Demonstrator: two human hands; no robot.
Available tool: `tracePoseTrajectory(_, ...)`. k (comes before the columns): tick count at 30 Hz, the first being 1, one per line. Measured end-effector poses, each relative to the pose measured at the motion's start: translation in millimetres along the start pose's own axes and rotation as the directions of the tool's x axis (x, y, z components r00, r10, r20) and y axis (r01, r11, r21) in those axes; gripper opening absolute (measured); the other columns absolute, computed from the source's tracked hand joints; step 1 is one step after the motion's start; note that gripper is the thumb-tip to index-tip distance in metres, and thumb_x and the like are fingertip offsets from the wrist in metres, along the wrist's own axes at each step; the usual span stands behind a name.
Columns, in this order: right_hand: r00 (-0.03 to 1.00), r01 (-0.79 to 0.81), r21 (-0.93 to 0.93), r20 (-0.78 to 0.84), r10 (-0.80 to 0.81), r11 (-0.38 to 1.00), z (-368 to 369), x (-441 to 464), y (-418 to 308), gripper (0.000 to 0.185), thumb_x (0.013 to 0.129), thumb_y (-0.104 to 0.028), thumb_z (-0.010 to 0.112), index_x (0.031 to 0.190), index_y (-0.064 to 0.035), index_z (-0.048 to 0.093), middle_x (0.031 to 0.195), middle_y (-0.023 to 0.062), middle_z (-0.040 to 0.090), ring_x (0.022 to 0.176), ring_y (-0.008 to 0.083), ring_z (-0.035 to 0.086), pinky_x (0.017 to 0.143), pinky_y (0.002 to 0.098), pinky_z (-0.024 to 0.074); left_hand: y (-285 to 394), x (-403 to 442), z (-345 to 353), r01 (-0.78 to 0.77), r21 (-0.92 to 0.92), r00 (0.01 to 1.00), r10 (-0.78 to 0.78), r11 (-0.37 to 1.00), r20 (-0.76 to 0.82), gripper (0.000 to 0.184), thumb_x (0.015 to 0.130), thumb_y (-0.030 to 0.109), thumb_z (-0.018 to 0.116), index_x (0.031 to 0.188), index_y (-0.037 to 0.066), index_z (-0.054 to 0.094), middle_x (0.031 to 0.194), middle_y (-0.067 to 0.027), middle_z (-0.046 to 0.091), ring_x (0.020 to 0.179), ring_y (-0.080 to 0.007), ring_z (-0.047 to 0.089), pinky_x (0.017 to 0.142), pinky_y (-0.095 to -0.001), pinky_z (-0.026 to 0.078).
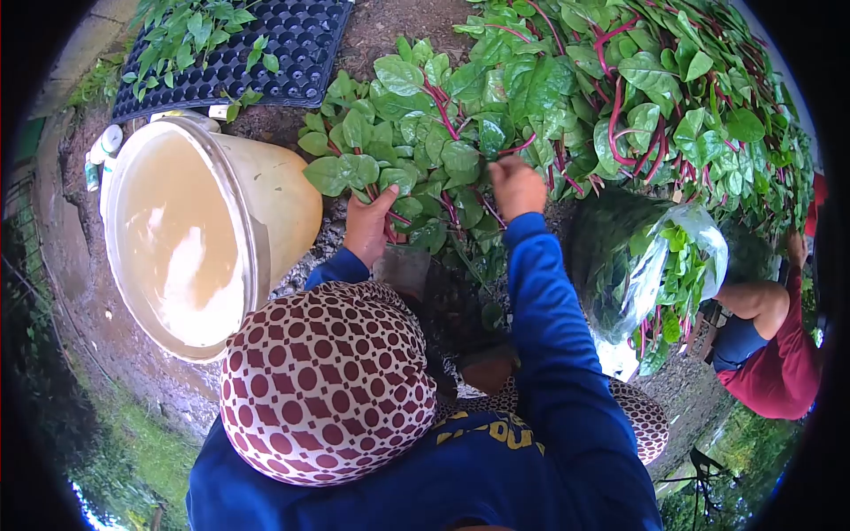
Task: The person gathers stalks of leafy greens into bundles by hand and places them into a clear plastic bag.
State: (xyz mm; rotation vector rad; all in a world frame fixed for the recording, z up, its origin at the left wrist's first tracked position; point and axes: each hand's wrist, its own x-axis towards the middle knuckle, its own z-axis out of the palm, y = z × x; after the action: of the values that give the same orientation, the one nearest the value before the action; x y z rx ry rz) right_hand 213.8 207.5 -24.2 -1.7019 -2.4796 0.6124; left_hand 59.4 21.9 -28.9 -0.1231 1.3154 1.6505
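Observation:
Leafy greens with red stems lie in a heap in front of me. My left hand is closed round the lower red stems of a bunch of these greens, with broad leaves spreading above it. To its right, my right hand is closed at the edge of the leaves, its fingers pressed together near a stem; what it pinches is too small to make out. Both arms wear blue sleeves.
A large bucket of cloudy water stands at the left, below a black seedling tray. A bigger pile of greens fills the upper right. An open plastic bag holds greens. Another person in a red top sits at the far right.

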Motion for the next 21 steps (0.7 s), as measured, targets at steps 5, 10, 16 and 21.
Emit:
tracePoseTrajectory(5, 0.955, -0.180, 0.104, 0.259, 0.148, 0.978, 45, 33, 49, 0.037, 0.082, -0.038, 0.062, 0.100, -0.0058, 0.065, 0.083, 0.0164, 0.067, 0.080, 0.0318, 0.065, 0.075, 0.0401, 0.0500, -29, 18, -10, -0.153, 0.017, 0.988, 0.153, 0.988, -0.026, 0.018, 0.085, 0.009, 0.063, 0.102, 0.005, 0.058, 0.088, -0.0069, 0.065, 0.068, -0.0157, 0.064, 0.055, -0.0288, 0.054)
tracePoseTrajectory(10, 0.993, -0.114, 0.639, 0.045, 0.111, 0.761, 46, 5, 20, 0.024, 0.083, -0.025, 0.064, 0.099, -0.0067, 0.066, 0.073, 0.0105, 0.065, 0.061, 0.0185, 0.060, 0.062, 0.0298, 0.0480, -24, 15, -5, -0.109, 0.045, 0.994, 0.110, 0.993, -0.021, 0.023, 0.085, 0.014, 0.065, 0.104, 0.007, 0.055, 0.081, -0.0036, 0.063, 0.064, -0.0139, 0.063, 0.052, -0.0290, 0.053)
tracePoseTrajectory(16, 0.976, 0.219, 0.586, -0.148, -0.163, 0.780, 28, -69, -54, 0.019, 0.075, -0.010, 0.069, 0.093, -0.0112, 0.065, 0.074, 0.0089, 0.061, 0.063, 0.0238, 0.059, 0.060, 0.0328, 0.0485, -6, 6, 15, 0.089, 0.047, 0.996, -0.088, 0.995, -0.015, 0.028, 0.082, 0.011, 0.068, 0.105, 0.005, 0.053, 0.086, -0.0023, 0.061, 0.071, -0.0133, 0.060, 0.056, -0.0304, 0.051)
tracePoseTrajectory(21, 0.897, 0.400, 0.520, -0.055, -0.438, 0.755, 17, -72, -58, 0.015, 0.072, -0.013, 0.071, 0.085, -0.0102, 0.066, 0.076, 0.0084, 0.060, 0.071, 0.0267, 0.059, 0.065, 0.0359, 0.0484, -27, 29, 5, -0.007, 0.018, 0.999, 0.007, 1.000, 0.040, 0.020, 0.085, 0.008, 0.061, 0.104, 0.008, 0.054, 0.086, -0.0055, 0.062, 0.066, -0.0181, 0.062, 0.055, -0.0352, 0.052)
